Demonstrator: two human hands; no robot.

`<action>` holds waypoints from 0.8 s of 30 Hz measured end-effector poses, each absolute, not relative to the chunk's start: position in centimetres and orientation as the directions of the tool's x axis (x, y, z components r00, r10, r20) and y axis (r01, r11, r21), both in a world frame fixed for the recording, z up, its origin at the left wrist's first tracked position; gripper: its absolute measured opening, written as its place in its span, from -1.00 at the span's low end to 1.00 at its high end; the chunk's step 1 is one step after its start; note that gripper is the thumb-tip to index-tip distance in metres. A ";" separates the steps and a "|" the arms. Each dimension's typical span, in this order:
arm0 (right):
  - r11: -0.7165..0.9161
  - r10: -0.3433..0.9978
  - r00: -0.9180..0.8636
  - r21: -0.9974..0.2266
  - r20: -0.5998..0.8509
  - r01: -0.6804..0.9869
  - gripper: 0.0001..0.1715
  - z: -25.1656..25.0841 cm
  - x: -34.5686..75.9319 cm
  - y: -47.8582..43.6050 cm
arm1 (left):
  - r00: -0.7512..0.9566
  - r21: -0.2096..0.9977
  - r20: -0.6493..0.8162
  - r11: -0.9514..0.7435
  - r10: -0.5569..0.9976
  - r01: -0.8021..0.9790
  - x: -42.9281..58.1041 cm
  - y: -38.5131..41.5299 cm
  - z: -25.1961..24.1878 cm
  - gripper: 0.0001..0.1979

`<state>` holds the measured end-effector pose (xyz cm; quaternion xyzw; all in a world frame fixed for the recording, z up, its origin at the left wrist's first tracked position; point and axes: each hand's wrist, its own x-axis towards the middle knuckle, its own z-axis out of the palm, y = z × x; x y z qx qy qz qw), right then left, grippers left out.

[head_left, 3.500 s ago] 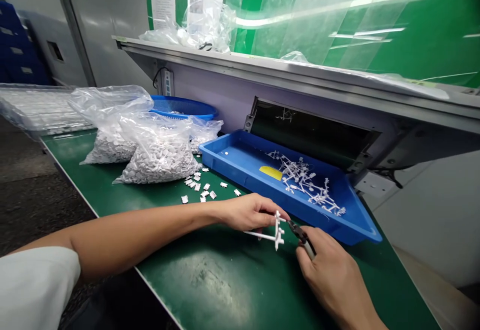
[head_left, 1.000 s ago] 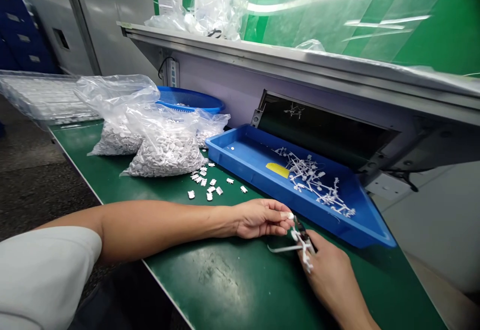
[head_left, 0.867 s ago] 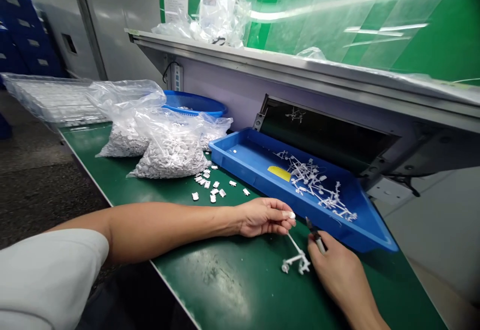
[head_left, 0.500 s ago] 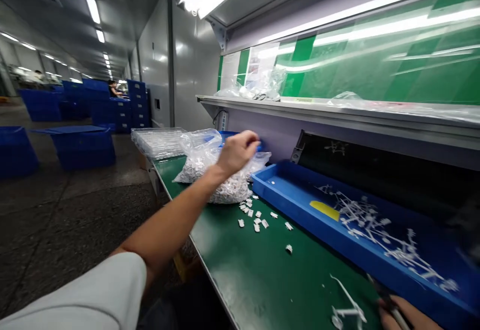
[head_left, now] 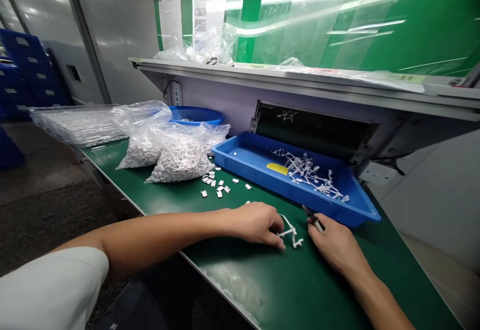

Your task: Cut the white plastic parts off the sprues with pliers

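Note:
On the green tabletop, my left hand is closed around the left end of a white plastic sprue, thumb and fingers bent at it. My right hand grips a small cutting tool with a dark tip, just right of the sprue. Small white pieces lie scattered behind my left forearm. Beyond both hands stands a blue tray with a tangle of white sprues and a yellow patch inside.
Clear bags of white pieces stand at the back left, beside clear plastic trays and a round blue basket. A shelf with plastic bags overhangs the table. A dark panel leans behind the blue tray.
My left hand has come down from above the bags to the sprue. The view has turned to the right, and more of my right hand and its tool now shows.

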<state>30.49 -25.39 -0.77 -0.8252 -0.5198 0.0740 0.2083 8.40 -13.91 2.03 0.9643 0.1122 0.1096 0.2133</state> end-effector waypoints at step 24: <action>-0.195 0.880 0.332 -0.379 0.340 0.905 -0.76 0.2 27.6 -26.0 | 0.797 0.918 0.330 -0.368 0.506 -0.146 9.8 -11.0 0.7 -0.71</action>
